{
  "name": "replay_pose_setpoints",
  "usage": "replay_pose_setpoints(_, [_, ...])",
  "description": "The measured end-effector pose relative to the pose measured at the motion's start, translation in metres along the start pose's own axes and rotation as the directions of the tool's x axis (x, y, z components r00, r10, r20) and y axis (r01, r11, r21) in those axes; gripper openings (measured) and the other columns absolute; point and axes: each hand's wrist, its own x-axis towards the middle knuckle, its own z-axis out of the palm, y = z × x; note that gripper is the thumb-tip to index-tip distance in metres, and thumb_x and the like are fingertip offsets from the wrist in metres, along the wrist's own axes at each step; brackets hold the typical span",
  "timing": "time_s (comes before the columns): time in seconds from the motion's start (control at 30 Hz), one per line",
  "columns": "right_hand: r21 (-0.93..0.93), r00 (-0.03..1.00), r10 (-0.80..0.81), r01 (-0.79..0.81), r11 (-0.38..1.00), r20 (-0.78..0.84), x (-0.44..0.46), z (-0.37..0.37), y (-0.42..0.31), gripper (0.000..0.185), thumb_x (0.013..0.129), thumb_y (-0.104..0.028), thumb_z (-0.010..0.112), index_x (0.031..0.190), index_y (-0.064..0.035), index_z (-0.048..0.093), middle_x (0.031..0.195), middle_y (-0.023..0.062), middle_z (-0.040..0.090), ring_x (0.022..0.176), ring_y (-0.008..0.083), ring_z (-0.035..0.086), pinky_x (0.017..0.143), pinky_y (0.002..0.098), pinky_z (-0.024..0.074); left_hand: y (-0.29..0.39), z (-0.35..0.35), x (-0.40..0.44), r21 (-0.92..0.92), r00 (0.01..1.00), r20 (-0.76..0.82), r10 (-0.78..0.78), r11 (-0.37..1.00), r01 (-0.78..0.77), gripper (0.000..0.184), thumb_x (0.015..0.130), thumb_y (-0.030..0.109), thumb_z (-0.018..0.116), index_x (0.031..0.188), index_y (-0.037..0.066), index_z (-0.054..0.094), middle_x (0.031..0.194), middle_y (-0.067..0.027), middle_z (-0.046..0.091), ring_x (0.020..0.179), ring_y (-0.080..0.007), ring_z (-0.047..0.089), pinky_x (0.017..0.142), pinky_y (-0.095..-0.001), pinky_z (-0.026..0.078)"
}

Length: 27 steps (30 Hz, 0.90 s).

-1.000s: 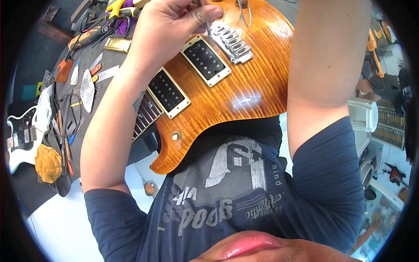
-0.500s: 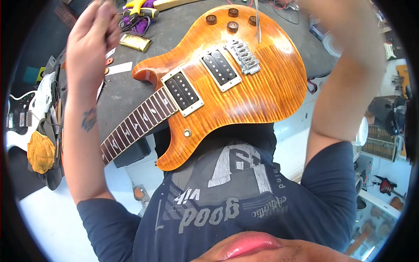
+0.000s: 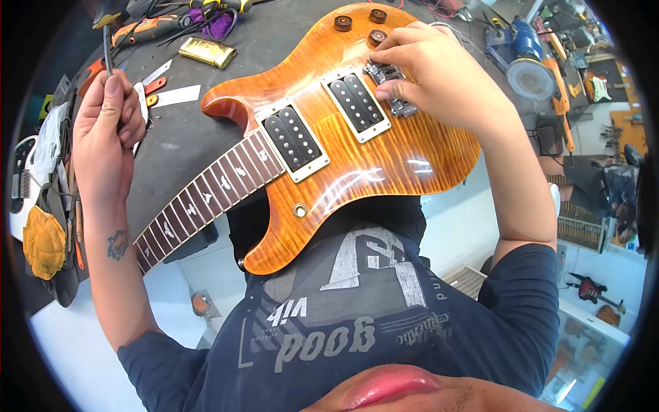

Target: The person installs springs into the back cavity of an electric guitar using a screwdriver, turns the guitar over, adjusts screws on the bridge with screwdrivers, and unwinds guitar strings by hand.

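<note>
A glossy amber flame-top electric guitar lies face up with its neck toward the lower left. My right hand is over the metal bridge. Its thumb and curled fingers are apart and rest about the bridge, partly hiding it. Two humbucker pickups sit between the bridge and the neck. Dark control knobs stand above the bridge. Left of the guitar, my left hand is closed round the thin metal shaft of what looks like a screwdriver, its handle end upward.
The dark bench holds a gold-coloured block, a purple cloth, an orange-handled tool and a white strip. A blue angle grinder lies at upper right. A yellow glove hangs at the left edge.
My left hand has come down and left, showing the screwdriver shaft. The right hand has moved from the upper right onto the bridge. A thin metal rod seen above the bridge is no longer visible there.
</note>
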Motion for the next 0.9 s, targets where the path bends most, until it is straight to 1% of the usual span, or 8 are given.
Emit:
replay_pose_setpoints(0.1, [0.154, 0.995, 0.092, -0.096, 0.983, 0.033, 0.006, 0.005, 0.0, 0.044, 0.082, -0.022, 0.088, 0.118, 0.0021, 0.08, 0.116, 0.0134, 0.074, 0.114, 0.0337, 0.067, 0.101, 0.043, 0.0522, -0.006, -0.008, -0.003, -0.006, 1.0, 0.014, -0.01, 1.0, 0.011, 0.024, 0.119, 0.025, 0.048, 0.109, 0.004, 0.056, 0.083, 0.0043, 0.042, 0.064, -0.0013, 0.034, 0.056, -0.0188, 0.028])
replay_pose_setpoints(0.3, [0.137, 1.0, 0.03, -0.029, 0.99, -0.004, 0.013, 0.011, 0.003, 0.041, 0.076, -0.017, 0.091, 0.109, 0.0046, 0.081, 0.108, 0.0148, 0.073, 0.107, 0.0349, 0.068, 0.093, 0.0424, 0.0548, -0.004, -0.017, 0.003, -0.076, 0.998, 0.043, -0.037, 0.996, 0.041, 0.026, 0.119, 0.025, 0.047, 0.11, 0.003, 0.056, 0.083, 0.0042, 0.041, 0.062, -0.0013, 0.033, 0.055, -0.0189, 0.028])
replay_pose_setpoints(0.5, [0.149, 0.988, 0.139, -0.147, 0.978, 0.061, 0.017, 0.015, 0.002, 0.03, 0.075, -0.013, 0.09, 0.096, 0.0073, 0.08, 0.104, 0.0159, 0.07, 0.104, 0.036, 0.067, 0.09, 0.0438, 0.0552, 0.005, -0.026, 0.008, -0.168, 1.0, 0.017, -0.022, 0.985, 0.024, 0.025, 0.119, 0.025, 0.048, 0.112, 0.003, 0.056, 0.083, 0.0042, 0.041, 0.061, -0.0007, 0.034, 0.054, -0.0184, 0.029])
replay_pose_setpoints(0.6, [0.178, 0.997, 0.076, -0.078, 0.981, 0.016, 0.014, 0.021, 0.011, 0.039, 0.079, -0.019, 0.091, 0.105, 0.0039, 0.074, 0.098, 0.0182, 0.073, 0.101, 0.0412, 0.072, 0.089, 0.0453, 0.0574, 0.008, -0.026, 0.009, -0.198, 1.0, 0.002, -0.008, 0.98, 0.009, 0.024, 0.119, 0.025, 0.049, 0.112, 0.003, 0.057, 0.083, 0.0045, 0.042, 0.061, -0.001, 0.034, 0.054, -0.0187, 0.029])
replay_pose_setpoints(0.7, [0.175, 0.978, 0.174, -0.193, 0.966, 0.118, 0.013, 0.019, 0.007, 0.033, 0.082, -0.018, 0.089, 0.098, 0.0035, 0.071, 0.099, 0.0175, 0.071, 0.104, 0.04, 0.072, 0.09, 0.0461, 0.0573, 0.019, -0.022, 0.004, -0.177, 0.995, -0.101, 0.008, 0.984, -0.026, 0.023, 0.117, 0.025, 0.053, 0.111, 0.003, 0.061, 0.08, 0.0045, 0.045, 0.06, -0.0019, 0.036, 0.053, -0.0199, 0.028])
replay_pose_setpoints(0.73, [0.116, 0.997, 0.074, -0.075, 0.99, 0.014, 0.006, 0.023, 0.007, 0.032, 0.082, -0.019, 0.089, 0.093, 0.0028, 0.068, 0.103, 0.0175, 0.069, 0.109, 0.0394, 0.07, 0.091, 0.0486, 0.0567, 0.027, -0.018, 0.0, -0.143, 0.99, -0.142, 0.007, 0.989, -0.027, 0.022, 0.116, 0.023, 0.054, 0.111, 0.004, 0.062, 0.079, 0.0044, 0.046, 0.06, -0.0024, 0.036, 0.052, -0.0207, 0.028])
replay_pose_setpoints(0.77, [0.099, 0.989, 0.138, -0.143, 0.985, 0.053, 0.006, 0.019, 0.002, 0.032, 0.084, -0.021, 0.088, 0.092, 0.0014, 0.068, 0.108, 0.0165, 0.067, 0.113, 0.0382, 0.068, 0.093, 0.0499, 0.0562, 0.036, -0.017, -0.003, -0.113, 0.982, -0.185, 0.027, 0.992, -0.049, 0.02, 0.115, 0.022, 0.054, 0.111, 0.004, 0.062, 0.079, 0.0043, 0.047, 0.059, -0.0029, 0.037, 0.052, -0.0214, 0.029])
replay_pose_setpoints(0.9, [0.29, 0.987, 0.15, -0.159, 0.944, 0.052, 0.003, 0.016, 0.011, 0.03, 0.093, -0.03, 0.08, 0.104, -0.0015, 0.08, 0.118, 0.0153, 0.069, 0.114, 0.0365, 0.069, 0.099, 0.0472, 0.0549, 0.048, -0.036, -0.015, -0.109, 0.954, -0.293, 0.059, 0.989, -0.095, 0.019, 0.112, 0.019, 0.05, 0.114, 0.005, 0.062, 0.078, 0.0047, 0.047, 0.06, -0.0042, 0.039, 0.051, -0.0229, 0.03])
